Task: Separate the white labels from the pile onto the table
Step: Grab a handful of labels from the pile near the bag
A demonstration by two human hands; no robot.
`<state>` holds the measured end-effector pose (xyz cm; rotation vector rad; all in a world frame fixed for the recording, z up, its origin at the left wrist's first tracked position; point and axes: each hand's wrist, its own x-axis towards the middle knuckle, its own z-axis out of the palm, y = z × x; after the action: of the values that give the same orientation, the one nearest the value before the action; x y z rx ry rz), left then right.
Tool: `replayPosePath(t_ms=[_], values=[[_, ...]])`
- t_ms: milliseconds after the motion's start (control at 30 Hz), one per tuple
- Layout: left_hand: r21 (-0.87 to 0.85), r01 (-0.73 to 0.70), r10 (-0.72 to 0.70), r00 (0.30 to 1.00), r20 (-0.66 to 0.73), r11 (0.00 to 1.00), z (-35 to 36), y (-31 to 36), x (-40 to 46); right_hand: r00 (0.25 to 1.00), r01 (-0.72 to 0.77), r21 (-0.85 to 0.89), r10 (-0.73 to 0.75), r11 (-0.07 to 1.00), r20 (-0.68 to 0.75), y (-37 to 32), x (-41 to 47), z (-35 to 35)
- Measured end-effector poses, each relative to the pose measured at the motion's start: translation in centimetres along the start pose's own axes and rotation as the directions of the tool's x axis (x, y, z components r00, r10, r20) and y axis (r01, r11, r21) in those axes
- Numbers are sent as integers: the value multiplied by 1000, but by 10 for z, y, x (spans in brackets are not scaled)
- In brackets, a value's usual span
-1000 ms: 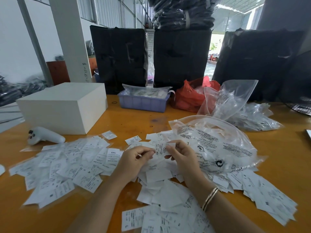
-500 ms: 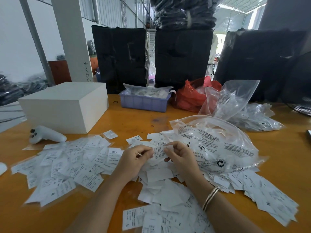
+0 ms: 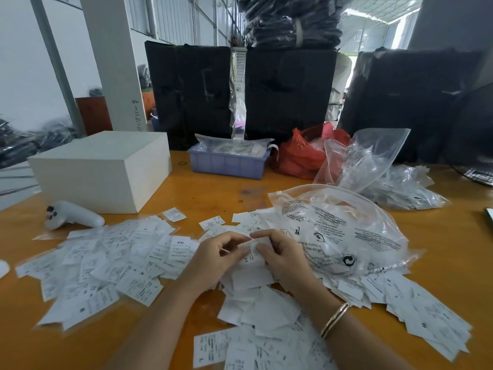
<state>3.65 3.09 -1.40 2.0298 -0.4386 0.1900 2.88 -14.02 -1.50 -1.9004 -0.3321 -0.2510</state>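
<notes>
A person sits at an orange wooden table, seen from a camera on their head. Both bare forearms reach forward to the middle of the table. The left hand and the right hand meet over a heap of small white labels, and together they pinch one label between fingertips and thumbs, fingers curled, holding it just above the heap. A gold bangle circles the right wrist.

The heap spreads from under the hands toward the near edge and off to the right. To the left of the hands lies a second, flatter spread of labels, printed side up; one near the left hand reads XXL.

Just right of the hands, a large clear plastic bag with black warning print lies partly over the heap. Farther right and back are another clear bag, standing open, and a bundle of packed bags.

On the far left sits a white box, with a white handheld controller beside it. At the far middle are a purple tray and a red plastic bag. Large black wrapped bales stand behind the table.
</notes>
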Motion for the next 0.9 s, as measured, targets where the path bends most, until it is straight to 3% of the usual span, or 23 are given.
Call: replayPosePath(t_ms=[67,267,467,667,767,900], values=[[-37,7,-7,1000,23,999,1,1,-1,1000,24,-23,-24,999,6,0,0,2],[-131,9,-22,995,-100,991,-1,1,1,991,-29,106,42,994,-128,-2,2,-1],[-127,6,-14,998,-64,992,0,0,1,999,0,-19,1,1000,36,-7,-2,3],[-84,2,-9,996,-85,997,-4,2,0,988,-58,21,54,998,141,-10,-2,-1],[-51,23,-37,953,-300,998,-11,2,1,1000,-1,1,1,1000,14,-14,-2,-4],[225,115,52,781,-622,967,-21,-6,3,925,142,-66,-156,988,-346,-27,9,-27]])
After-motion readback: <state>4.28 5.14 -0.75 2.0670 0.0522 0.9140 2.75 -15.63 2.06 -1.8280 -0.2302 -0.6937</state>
